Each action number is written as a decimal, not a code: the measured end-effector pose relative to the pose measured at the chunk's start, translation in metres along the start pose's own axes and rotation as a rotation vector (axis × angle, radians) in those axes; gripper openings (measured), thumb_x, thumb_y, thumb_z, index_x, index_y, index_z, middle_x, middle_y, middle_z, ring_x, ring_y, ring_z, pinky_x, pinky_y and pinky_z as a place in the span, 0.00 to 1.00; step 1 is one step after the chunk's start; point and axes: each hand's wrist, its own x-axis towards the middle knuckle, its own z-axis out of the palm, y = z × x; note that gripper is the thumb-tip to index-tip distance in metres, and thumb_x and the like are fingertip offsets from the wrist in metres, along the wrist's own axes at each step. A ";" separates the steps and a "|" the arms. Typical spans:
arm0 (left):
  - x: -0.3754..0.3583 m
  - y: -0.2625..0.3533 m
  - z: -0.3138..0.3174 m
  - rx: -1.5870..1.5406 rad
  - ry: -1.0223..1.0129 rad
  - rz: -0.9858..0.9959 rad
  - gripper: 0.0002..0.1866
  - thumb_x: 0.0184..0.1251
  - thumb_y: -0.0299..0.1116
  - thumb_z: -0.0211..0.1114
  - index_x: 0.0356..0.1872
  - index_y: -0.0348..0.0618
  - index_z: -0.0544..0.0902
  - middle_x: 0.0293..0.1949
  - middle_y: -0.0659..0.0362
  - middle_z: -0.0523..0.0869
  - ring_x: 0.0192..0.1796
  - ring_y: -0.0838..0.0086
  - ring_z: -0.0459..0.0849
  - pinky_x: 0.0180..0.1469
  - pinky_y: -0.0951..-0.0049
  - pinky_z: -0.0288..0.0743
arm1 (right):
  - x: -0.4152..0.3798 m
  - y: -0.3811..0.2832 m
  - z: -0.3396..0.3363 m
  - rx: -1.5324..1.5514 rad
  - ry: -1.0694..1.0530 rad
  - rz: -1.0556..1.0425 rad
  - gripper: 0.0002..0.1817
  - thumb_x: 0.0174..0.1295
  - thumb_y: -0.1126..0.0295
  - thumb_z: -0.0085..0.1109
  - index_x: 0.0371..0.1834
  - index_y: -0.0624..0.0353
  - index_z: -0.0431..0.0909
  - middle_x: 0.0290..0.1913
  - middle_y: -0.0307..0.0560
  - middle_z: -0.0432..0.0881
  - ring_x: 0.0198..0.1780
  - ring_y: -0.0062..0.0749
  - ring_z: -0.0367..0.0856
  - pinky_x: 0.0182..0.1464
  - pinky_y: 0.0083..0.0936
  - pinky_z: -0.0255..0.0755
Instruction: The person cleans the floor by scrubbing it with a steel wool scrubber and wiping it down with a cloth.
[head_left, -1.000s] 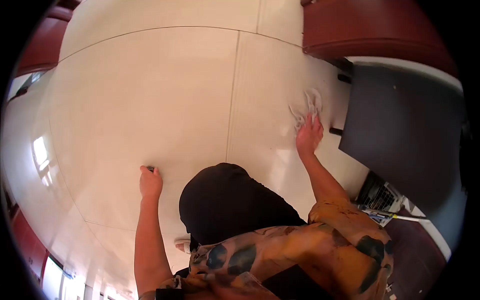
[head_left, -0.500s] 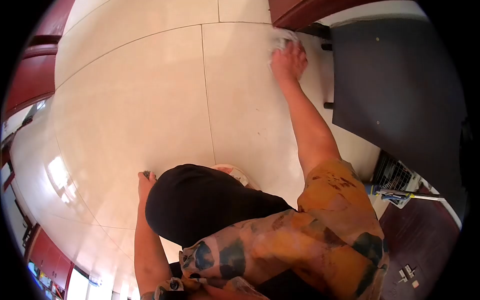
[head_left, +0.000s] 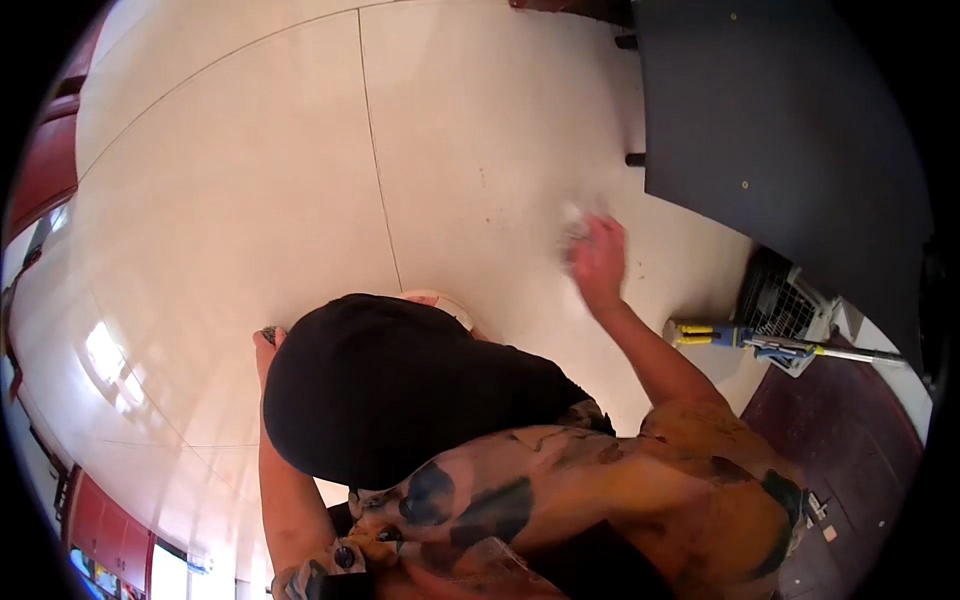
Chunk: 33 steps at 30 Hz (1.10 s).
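My right hand [head_left: 602, 262] is pressed over a crumpled whitish cloth [head_left: 573, 238] on the pale tiled floor [head_left: 230, 200]; hand and cloth are blurred by motion. At the left, beside my bent knee in black trousers [head_left: 370, 390], my left hand [head_left: 266, 345] is mostly hidden. Its visible fingers curl around something small and dark that I cannot make out. Small brownish specks mark the floor between the cloth and my knee. Behind the knee shows the edge of a rounded pale thing [head_left: 450, 308] with reddish patches.
A dark grey panel [head_left: 780, 110] on short black legs stands at the upper right. Below it are a mop [head_left: 715, 336] with yellow and blue parts and a wire-grid crate [head_left: 780, 290]. A dark red door [head_left: 850, 430] is at the lower right, red cabinets [head_left: 105, 525] at the lower left.
My right hand has drawn the cloth back across the floor, away from the dark red furniture edge and closer to my body. The view has shifted, revealing more of the mop. My left hand stays beside the knee.
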 end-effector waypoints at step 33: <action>-0.008 -0.005 0.003 0.010 0.068 -0.086 0.21 0.70 0.44 0.53 0.45 0.31 0.67 0.34 0.43 0.80 0.35 0.53 0.80 0.38 0.58 0.72 | 0.259 -0.055 0.088 0.153 0.161 -0.289 0.23 0.57 0.73 0.50 0.59 0.61 0.70 0.54 0.54 0.75 0.56 0.48 0.70 0.61 0.37 0.62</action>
